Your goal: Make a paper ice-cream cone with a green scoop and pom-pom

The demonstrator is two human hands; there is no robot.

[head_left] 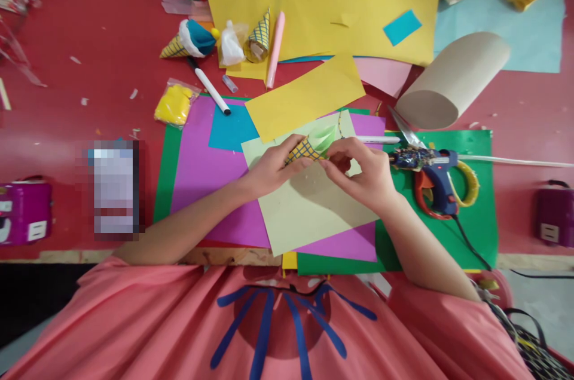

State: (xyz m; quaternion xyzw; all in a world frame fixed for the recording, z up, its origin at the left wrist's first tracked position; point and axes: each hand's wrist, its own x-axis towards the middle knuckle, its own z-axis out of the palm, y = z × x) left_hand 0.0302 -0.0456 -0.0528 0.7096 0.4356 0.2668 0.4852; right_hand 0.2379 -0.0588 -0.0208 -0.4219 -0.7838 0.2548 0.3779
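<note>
My left hand (278, 164) is closed around a small yellow paper cone (301, 152) with a blue crosshatch pattern, its tip toward the palm. Pale green paper (323, 140) sticks out of the cone's wide end. At that end, the thumb and fingers of my right hand (363, 171) pinch together by the rim; what lies between them is too small to make out. Both hands are above a pale green sheet (305, 207), which overlaps a purple sheet (210, 189).
A glue gun (442, 183) lies to the right with scissors (406, 126) behind it. Beyond are a cardboard tube (457, 78), a yellow strip (309, 96), a white marker (213, 90), a finished paper cone (188, 39) and a yellow packet (174, 104). A blurred phone-like object (114, 189) lies left.
</note>
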